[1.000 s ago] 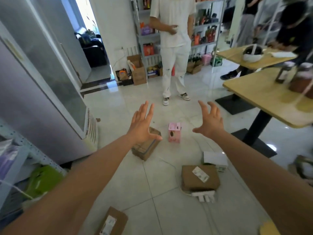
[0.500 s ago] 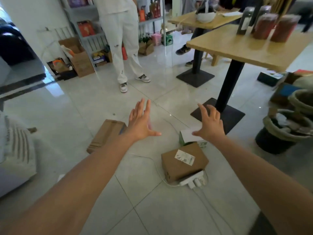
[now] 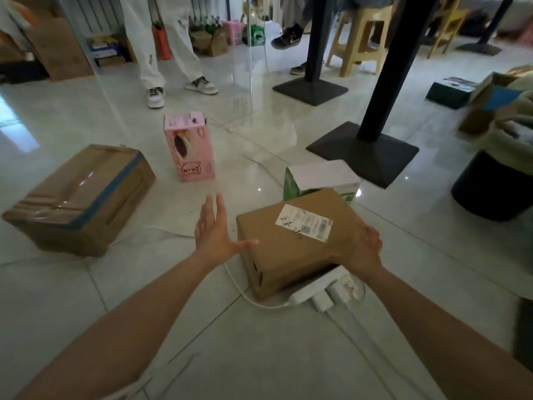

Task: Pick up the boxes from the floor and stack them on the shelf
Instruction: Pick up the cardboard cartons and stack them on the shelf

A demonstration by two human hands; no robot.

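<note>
Grips the right edge of the small brown box (image 3: 294, 243) with the right hand (image 3: 364, 248), fingers bent down over it, and holds the left hand (image 3: 215, 232) wide and flat just beside the left edge, thumb tip out by the top corner, with nothing in it. Finds that box down on the floor (image 3: 86, 298), its near end up on a white power strip (image 3: 314, 290) and its far end close against a green and white box (image 3: 317, 177). Sees a tall pink box (image 3: 190, 148) standing up farther back and a big taped brown box (image 3: 78, 197) lying well off to the left.
</note>
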